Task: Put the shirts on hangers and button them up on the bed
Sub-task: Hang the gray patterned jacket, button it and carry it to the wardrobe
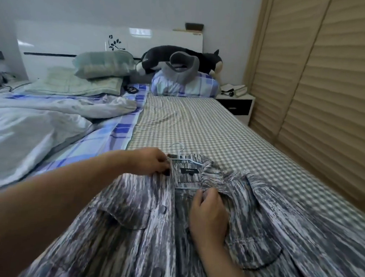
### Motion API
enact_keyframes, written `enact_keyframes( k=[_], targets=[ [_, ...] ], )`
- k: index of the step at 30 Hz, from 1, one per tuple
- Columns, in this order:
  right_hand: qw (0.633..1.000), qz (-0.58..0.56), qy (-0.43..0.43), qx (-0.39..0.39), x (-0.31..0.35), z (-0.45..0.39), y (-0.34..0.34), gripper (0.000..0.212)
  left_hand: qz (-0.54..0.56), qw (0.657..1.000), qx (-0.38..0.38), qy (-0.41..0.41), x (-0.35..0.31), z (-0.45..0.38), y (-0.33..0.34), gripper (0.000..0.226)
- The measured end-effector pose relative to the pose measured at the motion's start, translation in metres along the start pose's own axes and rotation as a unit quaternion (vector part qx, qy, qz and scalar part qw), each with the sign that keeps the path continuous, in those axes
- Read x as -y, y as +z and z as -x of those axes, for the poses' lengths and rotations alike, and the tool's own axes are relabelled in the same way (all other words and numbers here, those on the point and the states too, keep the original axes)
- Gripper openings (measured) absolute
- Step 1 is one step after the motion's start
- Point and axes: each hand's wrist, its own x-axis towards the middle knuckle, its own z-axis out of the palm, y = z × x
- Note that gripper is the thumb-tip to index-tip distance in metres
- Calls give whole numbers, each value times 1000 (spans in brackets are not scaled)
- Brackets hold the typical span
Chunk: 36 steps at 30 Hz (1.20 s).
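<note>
Bedding fills the head view: a wide bed (pixel 209 127) under a grey-and-white checked sheet, with a rumpled white duvet (pixel 31 127) over a blue plaid sheet (pixel 119 131) on its left half, a glossy white headboard (pixel 77 41) behind, and beige slatted wardrobe doors (pixel 326 71) along the right. Three pillows show, two pale green ones (pixel 101 65) stacked and one blue plaid one (pixel 179 86), with one dark grey plush cat (pixel 181 56) lying on top. One white-and-black nightstand (pixel 237 105) stands beside the bed. One grey streaked button-up shirt (pixel 152 231) lies spread on the near part of the checked sheet, front open, two chest pockets and a dark collar label showing, large grey buttons down its placket. One thin white wire hanger (pixel 183 159) sits inside the collar, hook pointing toward the headboard. The left hand (pixel 151 161) pinches the collar edge at the hanger's left shoulder; the right hand (pixel 208 215) has its fingers (pixel 208 194) curled, gripping the shirt's right front edge below the collar.
</note>
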Motion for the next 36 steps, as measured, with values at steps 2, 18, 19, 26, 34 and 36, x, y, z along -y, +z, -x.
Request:
enact_keyframes(
  k=[2,18,19,26,34,36],
  targets=[
    [1000,-6,14,-4,0,-3,-4,33,11,1000,11,-24,-30,10,-22,30],
    [899,-387,202,29,9,85,-34,12,433,881,-139,-133,-65,137,106,23],
    [883,-424,200,22,7,88,-37,11,435,879,-153,-124,-66,144,109,22],
    [874,-455,156,69,-6,129,-85,6,423,865,-237,-127,-87,174,102,37],
    [915,-358,147,114,-13,137,-72,15,509,829,-188,-134,-112,182,85,24],
    [899,-381,172,132,-14,140,-75,29,421,880,-146,-165,-122,186,104,22]
  ],
)
